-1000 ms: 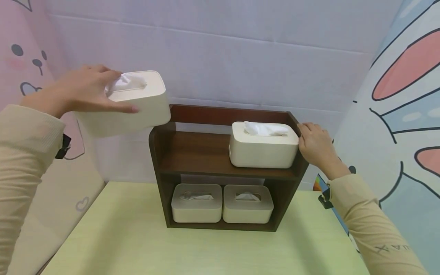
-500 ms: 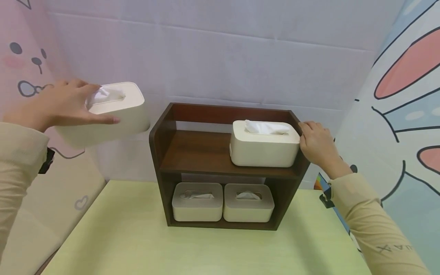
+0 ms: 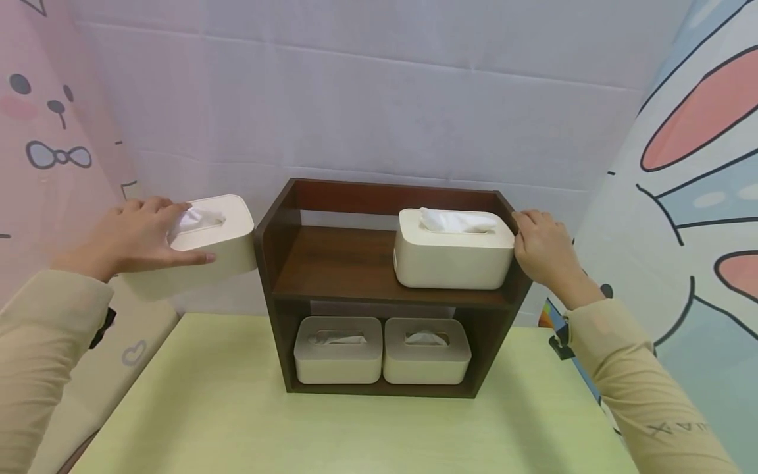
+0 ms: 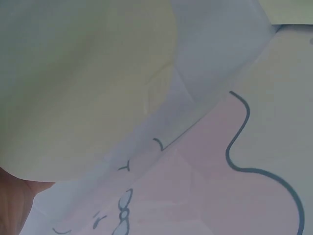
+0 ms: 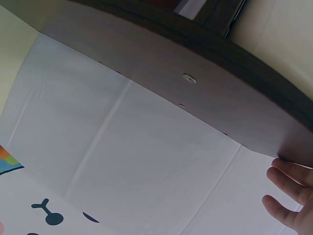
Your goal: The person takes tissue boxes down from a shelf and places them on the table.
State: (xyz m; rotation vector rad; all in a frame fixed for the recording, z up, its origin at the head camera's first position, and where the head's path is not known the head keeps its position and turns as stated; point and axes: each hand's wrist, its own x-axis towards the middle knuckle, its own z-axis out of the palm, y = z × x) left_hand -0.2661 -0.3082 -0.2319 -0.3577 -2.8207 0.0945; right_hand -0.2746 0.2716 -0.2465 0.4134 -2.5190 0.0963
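Note:
In the head view my left hand (image 3: 133,240) grips a cream tissue box (image 3: 227,253) from above, thumb along its front and the other fingers at the far side. White tissue sticks out of its top. The box hangs left of a dark brown two-tier shelf (image 3: 349,263), slightly tilted. In the left wrist view the box (image 4: 93,93) hides most of the hand. My right hand (image 3: 545,253) holds the upper edge of the shelf's right side panel (image 5: 142,63); several fingers show at its outer face in the right wrist view. The thumb is hard to make out.
Another cream tissue box (image 3: 453,260) stands at the right of the upper tier. Two boxes, left (image 3: 339,359) and right (image 3: 428,359), sit side by side in the lower tier. The shelf stands on a pale yellow-green table (image 3: 237,428), before a white cloth backdrop (image 3: 385,118).
My left hand and its tissue box moved left away from the shelf, then downward and slightly back right. The right hand and the other boxes stayed put.

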